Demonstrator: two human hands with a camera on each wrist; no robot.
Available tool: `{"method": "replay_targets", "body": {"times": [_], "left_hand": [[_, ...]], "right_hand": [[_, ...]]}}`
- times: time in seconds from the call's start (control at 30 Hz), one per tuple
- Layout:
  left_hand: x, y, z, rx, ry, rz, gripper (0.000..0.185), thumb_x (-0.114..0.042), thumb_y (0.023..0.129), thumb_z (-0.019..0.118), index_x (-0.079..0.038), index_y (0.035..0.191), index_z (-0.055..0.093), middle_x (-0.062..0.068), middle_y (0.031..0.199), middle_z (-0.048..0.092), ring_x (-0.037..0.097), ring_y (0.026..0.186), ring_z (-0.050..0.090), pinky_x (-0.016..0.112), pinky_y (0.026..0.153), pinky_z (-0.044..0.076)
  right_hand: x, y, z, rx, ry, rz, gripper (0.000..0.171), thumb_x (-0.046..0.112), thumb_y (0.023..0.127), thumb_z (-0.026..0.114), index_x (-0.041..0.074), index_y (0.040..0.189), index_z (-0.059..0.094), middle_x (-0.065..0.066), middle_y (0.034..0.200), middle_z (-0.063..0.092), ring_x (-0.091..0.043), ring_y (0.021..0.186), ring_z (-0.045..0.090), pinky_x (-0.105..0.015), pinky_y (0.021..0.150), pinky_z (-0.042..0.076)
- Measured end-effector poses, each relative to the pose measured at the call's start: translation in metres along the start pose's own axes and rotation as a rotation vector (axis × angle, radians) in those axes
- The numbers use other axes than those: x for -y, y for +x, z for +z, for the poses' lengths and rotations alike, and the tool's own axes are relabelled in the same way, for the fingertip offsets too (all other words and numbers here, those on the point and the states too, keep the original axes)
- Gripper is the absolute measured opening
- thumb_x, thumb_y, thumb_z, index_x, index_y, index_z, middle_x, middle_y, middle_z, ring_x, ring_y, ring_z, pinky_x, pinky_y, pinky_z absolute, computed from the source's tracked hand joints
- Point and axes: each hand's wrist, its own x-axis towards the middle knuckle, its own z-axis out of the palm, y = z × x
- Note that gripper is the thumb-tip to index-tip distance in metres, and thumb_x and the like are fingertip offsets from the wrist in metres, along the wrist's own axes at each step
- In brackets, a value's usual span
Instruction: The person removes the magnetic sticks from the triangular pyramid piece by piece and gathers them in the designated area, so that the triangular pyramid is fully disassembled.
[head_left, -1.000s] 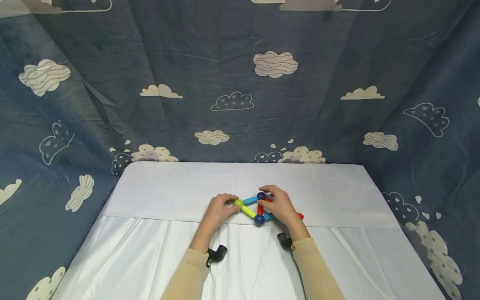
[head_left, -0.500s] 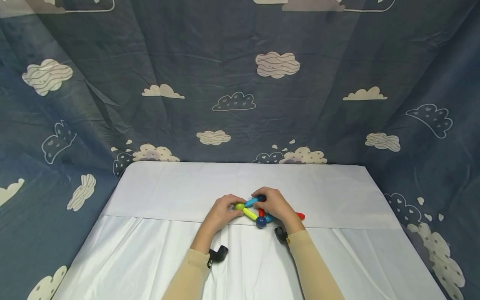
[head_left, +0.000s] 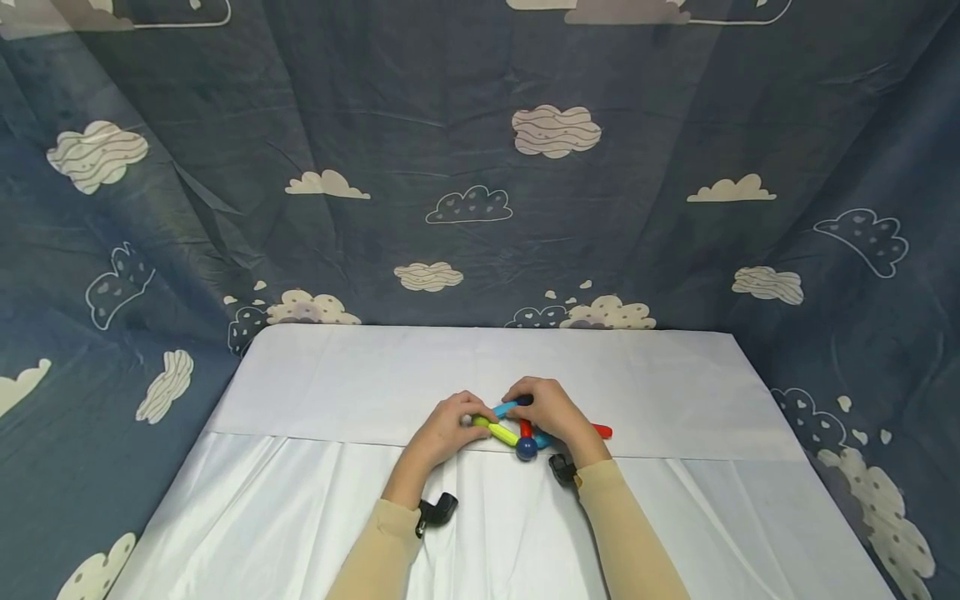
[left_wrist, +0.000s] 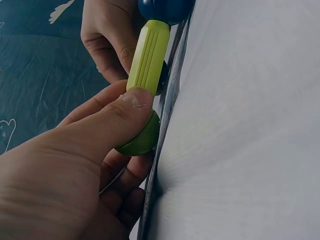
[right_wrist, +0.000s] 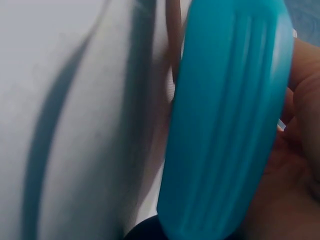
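Fingers of the left hand (head_left: 442, 432) curl round a lime-green ball (left_wrist: 140, 137), the thumb (left_wrist: 117, 117) pressed over its top in the left wrist view, so this grip is grasping the ball. Straight out from the thumb tip a lime-green stick (left_wrist: 148, 56) runs away from the ball to a dark blue ball (left_wrist: 166, 9) at its far end. In the head view the same stick (head_left: 498, 432) slants from the left hand toward the person, ending at the dark blue ball (head_left: 527, 449) just in front of the right wrist.

Just beside the left hand, the right hand (head_left: 553, 414) lies over the other side of the toy, its fingers bent down onto a second dark blue ball (head_left: 523, 401) at the far corner. A light blue stick (head_left: 505, 407) spans between the two hands. The right wrist view is filled by a blue stick (right_wrist: 225, 120) lying against the palm, fingers (right_wrist: 305, 75) folded beside it, so this grip is grasping the stick. A short red stick (head_left: 522, 428) shows under the right hand's thumb side, and a red tip (head_left: 602, 431) pokes out beyond its outer edge.

All of it rests on a worktop (head_left: 675, 392) covered in white cloth, with a blue cloud-print curtain (head_left: 480, 167) behind.
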Motion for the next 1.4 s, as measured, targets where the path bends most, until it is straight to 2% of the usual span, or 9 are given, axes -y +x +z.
{"method": "replay_targets", "body": {"times": [0.3,0.5,0.7,0.87,0.97,1.07,1.2,1.3,1.4], "left_hand": [[0.000,-0.002,0.000,0.007,0.007,-0.002,0.013,-0.027,0.097,0.079,-0.034,0.108,0.080,-0.009,0.118,0.066,0.018,0.118,0.062,0.048,0.108,0.051],[-0.001,-0.001,0.000,-0.010,0.034,0.002,0.019,-0.027,0.096,0.080,-0.031,0.115,0.079,-0.007,0.121,0.068,0.017,0.116,0.063,0.045,0.106,0.053],[-0.001,0.000,0.003,-0.031,0.096,0.016,0.025,-0.028,0.094,0.082,-0.027,0.118,0.076,-0.005,0.119,0.070,0.014,0.108,0.063,0.040,0.099,0.054],[-0.003,0.000,0.004,-0.035,0.159,0.012,0.020,-0.031,0.093,0.083,-0.028,0.111,0.076,-0.007,0.112,0.070,0.013,0.102,0.059,0.040,0.096,0.051],[-0.004,0.001,0.005,-0.048,0.178,0.015,0.019,-0.032,0.093,0.083,-0.027,0.110,0.076,-0.006,0.111,0.070,0.014,0.102,0.057,0.041,0.096,0.048],[-0.004,0.001,0.006,-0.060,0.182,0.020,0.019,-0.031,0.093,0.083,-0.026,0.110,0.076,-0.005,0.111,0.070,0.014,0.100,0.057,0.040,0.095,0.048],[-0.004,0.002,0.008,-0.076,0.188,0.033,0.020,-0.031,0.093,0.082,-0.025,0.111,0.076,-0.004,0.112,0.071,0.014,0.101,0.058,0.040,0.094,0.049],[-0.004,0.002,0.009,-0.090,0.186,0.040,0.020,-0.031,0.093,0.081,-0.024,0.112,0.076,-0.004,0.112,0.072,0.015,0.102,0.059,0.042,0.096,0.049],[-0.004,0.003,0.010,-0.101,0.189,0.057,0.020,-0.030,0.093,0.081,-0.023,0.112,0.077,-0.003,0.112,0.072,0.015,0.101,0.060,0.042,0.096,0.048]], "right_hand": [[-0.002,0.001,0.001,-0.053,-0.005,0.033,0.019,0.022,0.094,0.082,0.017,0.113,0.082,-0.003,0.121,0.078,-0.025,0.114,0.068,-0.051,0.110,0.054],[-0.005,0.003,-0.001,-0.083,-0.002,0.082,0.023,0.023,0.095,0.081,0.016,0.117,0.081,-0.006,0.126,0.077,-0.028,0.118,0.067,-0.053,0.113,0.052],[-0.005,0.003,-0.006,-0.090,0.001,0.086,0.030,0.023,0.096,0.080,0.014,0.124,0.078,-0.010,0.134,0.074,-0.033,0.129,0.065,-0.056,0.117,0.048],[0.001,-0.008,-0.014,-0.192,0.015,0.055,0.032,0.023,0.096,0.080,0.014,0.126,0.077,-0.008,0.135,0.073,-0.035,0.134,0.062,-0.058,0.116,0.048],[0.005,-0.019,-0.020,-0.280,0.058,0.027,0.031,0.022,0.095,0.081,0.014,0.125,0.078,-0.006,0.120,0.075,-0.031,0.117,0.067,-0.050,0.104,0.057],[0.006,-0.033,-0.023,-0.305,0.144,0.055,0.032,0.025,0.095,0.081,0.016,0.126,0.077,-0.004,0.098,0.070,-0.023,0.091,0.063,-0.033,0.079,0.057],[0.001,-0.049,-0.020,-0.243,0.315,0.178,0.036,0.030,0.096,0.080,0.020,0.130,0.074,-0.001,0.074,0.057,-0.018,0.065,0.050,-0.024,0.055,0.038],[-0.005,-0.055,-0.012,-0.180,0.415,0.250,0.041,0.031,0.096,0.079,0.022,0.136,0.071,0.000,0.063,0.054,-0.017,0.052,0.046,-0.023,0.049,0.034],[-0.010,-0.058,-0.003,-0.132,0.473,0.272,0.046,0.031,0.097,0.079,0.021,0.140,0.067,-0.001,0.058,0.057,-0.016,0.042,0.046,-0.023,0.045,0.035]]}}
